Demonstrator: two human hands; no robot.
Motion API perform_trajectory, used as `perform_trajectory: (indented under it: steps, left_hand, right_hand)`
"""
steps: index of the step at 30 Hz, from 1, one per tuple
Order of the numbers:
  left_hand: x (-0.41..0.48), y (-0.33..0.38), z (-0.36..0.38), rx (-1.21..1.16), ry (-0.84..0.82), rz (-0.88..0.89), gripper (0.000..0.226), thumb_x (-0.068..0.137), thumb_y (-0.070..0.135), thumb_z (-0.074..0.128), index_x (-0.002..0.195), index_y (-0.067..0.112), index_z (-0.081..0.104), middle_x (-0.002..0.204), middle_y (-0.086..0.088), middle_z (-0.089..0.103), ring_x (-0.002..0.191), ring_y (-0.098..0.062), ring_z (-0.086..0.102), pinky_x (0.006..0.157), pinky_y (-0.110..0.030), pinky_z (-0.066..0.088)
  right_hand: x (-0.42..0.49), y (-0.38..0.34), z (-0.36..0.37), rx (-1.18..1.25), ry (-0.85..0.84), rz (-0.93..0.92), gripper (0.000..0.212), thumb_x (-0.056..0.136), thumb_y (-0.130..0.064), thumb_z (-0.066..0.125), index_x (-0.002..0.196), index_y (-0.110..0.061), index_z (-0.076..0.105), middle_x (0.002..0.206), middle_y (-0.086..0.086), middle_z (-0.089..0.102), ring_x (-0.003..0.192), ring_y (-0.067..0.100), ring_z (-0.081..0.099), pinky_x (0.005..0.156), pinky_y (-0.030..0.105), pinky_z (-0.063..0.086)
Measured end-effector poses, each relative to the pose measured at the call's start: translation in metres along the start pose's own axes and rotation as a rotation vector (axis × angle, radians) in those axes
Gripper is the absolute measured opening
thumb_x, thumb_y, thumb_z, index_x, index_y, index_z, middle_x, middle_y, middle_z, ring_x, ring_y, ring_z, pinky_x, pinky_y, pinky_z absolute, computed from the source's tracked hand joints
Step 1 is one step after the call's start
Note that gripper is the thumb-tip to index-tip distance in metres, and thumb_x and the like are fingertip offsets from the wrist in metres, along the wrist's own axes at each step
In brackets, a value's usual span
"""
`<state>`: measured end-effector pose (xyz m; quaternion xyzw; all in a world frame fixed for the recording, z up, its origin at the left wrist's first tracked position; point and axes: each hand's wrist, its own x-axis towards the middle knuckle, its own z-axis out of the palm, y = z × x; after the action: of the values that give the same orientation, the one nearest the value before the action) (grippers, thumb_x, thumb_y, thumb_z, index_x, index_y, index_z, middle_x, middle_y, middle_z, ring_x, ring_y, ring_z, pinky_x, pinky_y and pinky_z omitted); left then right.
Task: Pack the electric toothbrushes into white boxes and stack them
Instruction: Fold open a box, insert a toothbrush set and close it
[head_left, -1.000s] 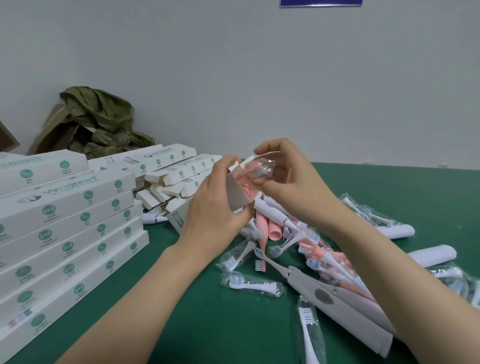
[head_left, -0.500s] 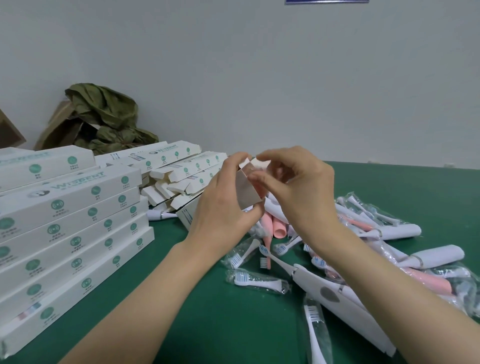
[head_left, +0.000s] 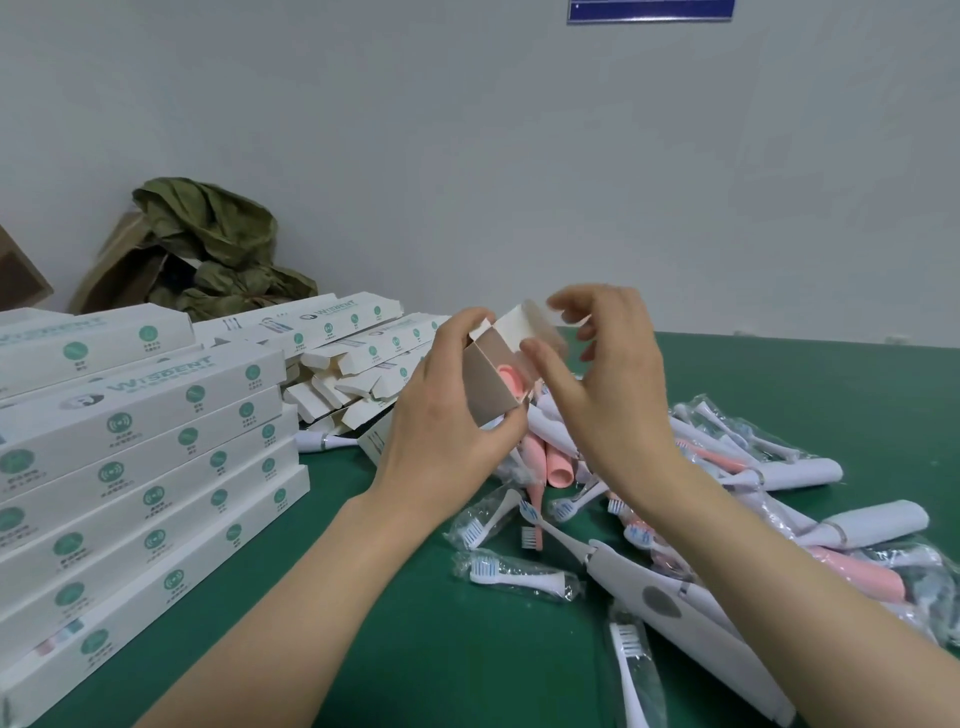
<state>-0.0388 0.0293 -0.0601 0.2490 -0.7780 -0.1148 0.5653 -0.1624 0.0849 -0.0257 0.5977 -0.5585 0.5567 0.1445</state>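
Both hands are raised above the green-topped bench (head_left: 415, 649) and meet at one long white cardboard box (head_left: 488, 387). My left hand (head_left: 452, 421) grips the box close to its open end, fingertips over the top edge and thumb beneath. The long axis slopes away down and to the left, and most of its length is hidden behind my palm. The open mouth faces up and to the right, straight at my right hand (head_left: 608, 374), which is therefore the nearer hand to the opening. The round base of a pink electric toothbrush (head_left: 511, 376) sits inside the mouth, so the brush already lies along the box. The white end flap (head_left: 530, 327) stands up from the upper edge of the mouth. My right hand pinches it between the thumb and the curled fingers, though motion blurs the fingertips. My judgement is that the coming move is to fold this flap down over the mouth and tuck it in, a push along the box's axis against the bracing left hand. The stack of packed white boxes with green roundels (head_left: 145, 441) lies to the left, on the side of my left hand. Loose empty boxes (head_left: 358, 358) lie beyond the stack, and the heap of white and pink toothbrushes and bagged brush heads (head_left: 675, 493) lies under and to the right of my right forearm.
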Motion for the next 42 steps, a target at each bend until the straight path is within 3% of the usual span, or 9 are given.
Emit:
perform_trajectory:
  steps: [4, 8, 12, 20, 24, 27, 32, 35, 42]
  left_hand:
    - [0.002, -0.001, -0.005, -0.080, -0.041, 0.010, 0.078, 0.070, 0.045, 0.074, 0.132, 0.040, 0.028, 0.122, 0.018, 0.047, 0.107, 0.007, 0.046, 0.083, 0.000, 0.036]
    - [0.003, 0.000, -0.004, -0.168, -0.070, -0.062, 0.100, 0.064, 0.036, 0.081, 0.139, 0.048, 0.016, 0.116, 0.037, 0.047, 0.109, 0.018, 0.045, 0.082, 0.003, 0.033]
    - [0.004, 0.005, -0.004, -0.260, 0.031, -0.028, 0.055, 0.072, 0.029, 0.076, 0.112, 0.040, 0.040, 0.102, 0.028, 0.055, 0.094, 0.003, 0.056, 0.073, -0.008, 0.043]
    - [0.008, 0.014, -0.004, -0.277, 0.126, -0.054, 0.009, 0.081, 0.035, 0.055, 0.081, 0.037, 0.047, 0.073, 0.018, 0.049, 0.065, -0.005, 0.041, 0.062, -0.012, 0.033]
    - [0.009, 0.010, -0.007, -0.322, -0.003, -0.129, 0.048, 0.064, 0.039, 0.068, 0.103, 0.048, 0.043, 0.103, 0.027, 0.051, 0.100, 0.004, 0.052, 0.079, -0.012, 0.041]
    - [0.008, -0.004, -0.007, -0.082, -0.133, -0.114, 0.091, 0.057, 0.031, 0.081, 0.122, 0.052, 0.022, 0.120, 0.019, 0.028, 0.126, 0.001, 0.029, 0.096, -0.013, 0.035]
    - [0.006, -0.010, 0.002, -0.038, 0.004, -0.157, 0.052, 0.063, 0.026, 0.082, 0.102, 0.037, 0.048, 0.101, 0.016, 0.044, 0.094, 0.006, 0.046, 0.069, -0.006, 0.038]
    - [0.003, -0.009, 0.002, -0.046, 0.057, -0.124, 0.052, 0.062, 0.025, 0.083, 0.100, 0.041, 0.051, 0.099, 0.015, 0.047, 0.092, 0.010, 0.046, 0.069, -0.001, 0.035]
    - [0.000, 0.000, 0.004, -0.064, 0.114, -0.121, 0.054, 0.063, 0.022, 0.084, 0.111, 0.031, 0.062, 0.096, 0.017, 0.045, 0.092, 0.007, 0.049, 0.072, -0.001, 0.035]
  right_hand:
    - [0.007, -0.004, -0.004, 0.393, -0.134, 0.347, 0.007, 0.088, -0.016, 0.064, 0.094, -0.016, 0.067, 0.078, -0.006, 0.068, 0.068, 0.005, 0.062, 0.068, 0.023, 0.051]
    - [0.006, -0.009, -0.007, 0.540, -0.117, 0.389, 0.023, 0.088, -0.009, 0.062, 0.074, -0.024, 0.072, 0.064, -0.007, 0.070, 0.058, 0.006, 0.062, 0.062, 0.024, 0.053]
    - [0.002, -0.018, -0.006, 0.507, -0.097, 0.319, 0.019, 0.089, -0.010, 0.058, 0.083, -0.021, 0.073, 0.068, -0.005, 0.070, 0.065, 0.013, 0.063, 0.068, 0.038, 0.054]
    - [-0.019, -0.036, 0.004, 0.391, -0.236, 0.115, 0.031, 0.101, -0.028, 0.038, 0.128, -0.028, 0.053, 0.091, 0.004, 0.069, 0.080, 0.015, 0.059, 0.068, 0.022, 0.044]
    - [-0.015, -0.029, 0.007, 0.479, -0.245, 0.237, 0.041, 0.098, -0.016, 0.043, 0.135, -0.031, 0.051, 0.096, -0.009, 0.068, 0.079, 0.002, 0.061, 0.081, 0.025, 0.051]
    - [-0.010, -0.017, 0.006, 0.528, -0.188, 0.341, 0.040, 0.096, -0.012, 0.045, 0.132, -0.027, 0.056, 0.118, -0.010, 0.066, 0.104, 0.006, 0.062, 0.097, 0.039, 0.048]
    - [-0.015, -0.007, 0.009, 0.402, -0.163, 0.269, 0.043, 0.095, -0.012, 0.044, 0.131, -0.033, 0.055, 0.057, -0.015, 0.056, 0.048, 0.012, 0.044, 0.049, 0.013, 0.039]
    - [-0.018, -0.005, 0.012, 0.343, -0.116, 0.212, 0.042, 0.096, -0.010, 0.044, 0.132, -0.029, 0.054, 0.049, -0.022, 0.049, 0.044, 0.002, 0.040, 0.047, 0.009, 0.031]
    - [-0.021, -0.007, 0.014, 0.213, -0.065, 0.124, 0.038, 0.101, -0.014, 0.040, 0.137, -0.016, 0.049, 0.108, -0.013, 0.060, 0.086, -0.002, 0.055, 0.075, 0.001, 0.036]
